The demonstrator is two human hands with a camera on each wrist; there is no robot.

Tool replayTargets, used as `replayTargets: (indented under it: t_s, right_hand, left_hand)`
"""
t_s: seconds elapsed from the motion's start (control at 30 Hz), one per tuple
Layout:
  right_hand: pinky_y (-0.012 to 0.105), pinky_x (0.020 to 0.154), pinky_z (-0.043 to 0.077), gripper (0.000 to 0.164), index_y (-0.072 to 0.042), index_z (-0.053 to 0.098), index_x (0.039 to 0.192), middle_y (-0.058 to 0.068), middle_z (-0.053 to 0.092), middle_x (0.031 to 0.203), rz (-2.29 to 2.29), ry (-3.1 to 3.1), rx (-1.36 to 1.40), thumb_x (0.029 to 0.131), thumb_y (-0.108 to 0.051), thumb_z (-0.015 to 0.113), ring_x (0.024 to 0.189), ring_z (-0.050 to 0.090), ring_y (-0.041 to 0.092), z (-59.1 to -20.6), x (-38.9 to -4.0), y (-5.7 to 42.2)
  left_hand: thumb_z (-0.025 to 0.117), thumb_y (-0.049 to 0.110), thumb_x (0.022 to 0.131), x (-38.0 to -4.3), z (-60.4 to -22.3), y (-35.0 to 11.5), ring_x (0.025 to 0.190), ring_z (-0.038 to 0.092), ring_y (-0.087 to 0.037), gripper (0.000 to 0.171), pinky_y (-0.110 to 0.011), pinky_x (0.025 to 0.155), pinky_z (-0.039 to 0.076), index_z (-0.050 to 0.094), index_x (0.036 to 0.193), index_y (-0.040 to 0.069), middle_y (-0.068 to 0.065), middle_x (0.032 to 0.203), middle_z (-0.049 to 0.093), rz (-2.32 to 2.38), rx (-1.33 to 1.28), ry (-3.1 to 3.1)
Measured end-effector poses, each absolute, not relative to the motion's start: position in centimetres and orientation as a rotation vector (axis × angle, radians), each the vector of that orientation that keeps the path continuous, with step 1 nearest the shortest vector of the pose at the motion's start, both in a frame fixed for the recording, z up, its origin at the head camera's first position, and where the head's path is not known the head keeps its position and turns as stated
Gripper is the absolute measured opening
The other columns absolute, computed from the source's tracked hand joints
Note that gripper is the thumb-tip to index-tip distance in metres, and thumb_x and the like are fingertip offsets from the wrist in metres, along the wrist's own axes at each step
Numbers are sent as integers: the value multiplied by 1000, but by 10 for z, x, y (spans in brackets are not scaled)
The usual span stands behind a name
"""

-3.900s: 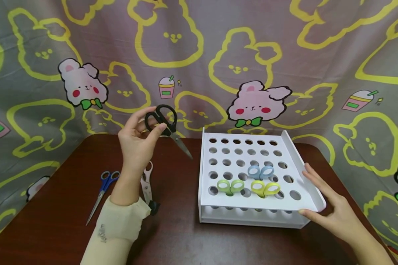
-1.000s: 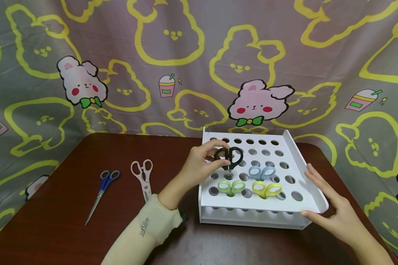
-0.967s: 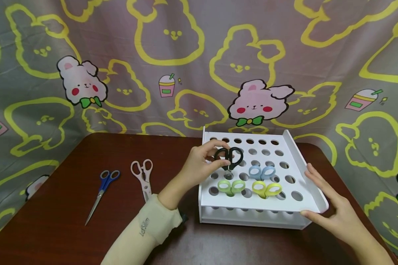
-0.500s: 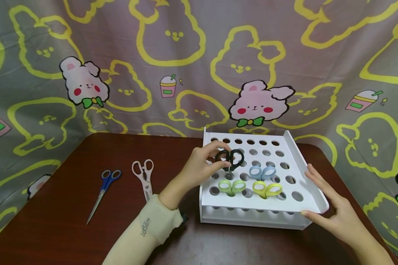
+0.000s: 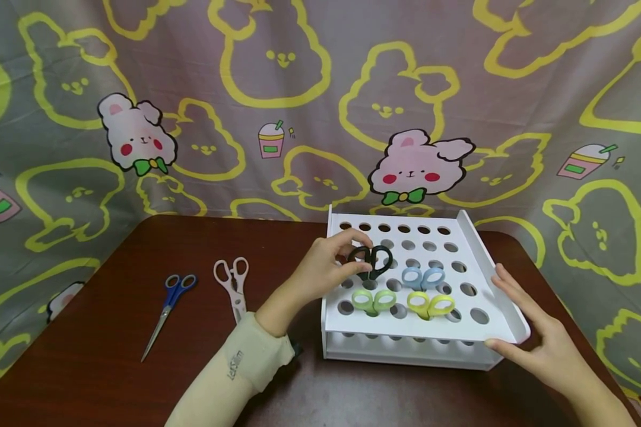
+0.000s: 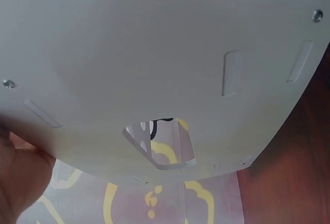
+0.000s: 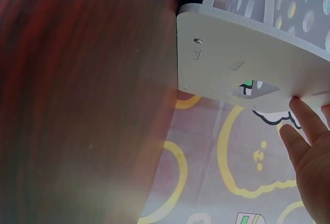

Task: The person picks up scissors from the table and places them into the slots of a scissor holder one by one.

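left hand point(image 5: 327, 261) pinches the black scissors point(image 5: 373, 265) upright at the left of the white rack point(image 5: 400, 327), just beyond the green scissors point(image 5: 374, 306); right hand point(image 5: 539, 341), fingers outstretched, rests against the rack's right wall point(image 5: 485, 264). slow, vertical, centred lowering should best suit the hole point(image 5: 370, 286) below.

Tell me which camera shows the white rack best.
The head view: it shows the white rack nearly entire, holed top included. The left wrist shows mainly one side panel; the right wrist, the opposite panel and some cut-off holes.
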State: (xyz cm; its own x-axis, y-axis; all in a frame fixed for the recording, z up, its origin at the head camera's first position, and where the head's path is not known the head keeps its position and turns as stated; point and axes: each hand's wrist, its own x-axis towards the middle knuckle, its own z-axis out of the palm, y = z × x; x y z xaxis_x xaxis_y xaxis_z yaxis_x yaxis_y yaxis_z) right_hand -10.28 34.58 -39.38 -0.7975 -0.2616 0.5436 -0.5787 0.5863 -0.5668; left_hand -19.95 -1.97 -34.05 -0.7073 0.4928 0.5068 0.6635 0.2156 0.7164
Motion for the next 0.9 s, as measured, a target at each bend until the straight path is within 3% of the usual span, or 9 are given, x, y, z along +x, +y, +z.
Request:
replayTargets:
  t_s: [0.43, 0.6, 0.73, 0.9]
  right_hand:
    - [6, 109, 26, 102, 5, 46, 144, 16, 32, 160, 1056, -2403, 683, 52, 11, 91, 149, 29, 5, -394, -103, 346]
    - [6, 109, 26, 102, 5, 45, 144, 17, 31, 161, 1068, -2416, 675, 53, 12, 90, 150, 28, 6, -394, -103, 346]
    - [6, 109, 27, 103, 5, 45, 144, 17, 31, 161, 1067, -2423, 670, 53, 12, 90, 150, 27, 7, -393, -103, 346]
    - [6, 108, 27, 103, 5, 45, 145, 17, 31, 161, 1062, -2418, 679, 52, 12, 90, 150, 27, 6, -394, -103, 345]
  left_hand:
    - [77, 14, 86, -200, -338, -19, 64, 64, -11, 28, -19, 53, 39, 63, 110, 13, -5, 87, 77, -1456, -1087, -2454]
    - [77, 16, 86, -200, -338, -19, 70, 65, -7, 26, -19, 56, 41, 65, 109, 14, -3, 90, 77, -1418, -1071, -2473]
    - [78, 17, 86, -200, -338, -19, 74, 65, -4, 25, -19, 62, 46, 66, 108, 15, -2, 91, 77, -1383, -1062, -2478]
    - [77, 16, 86, -201, -338, -21, 89, 70, -11, 27, -21, 77, 53, 67, 110, 10, -3, 102, 76, -1377, -1108, -2436]
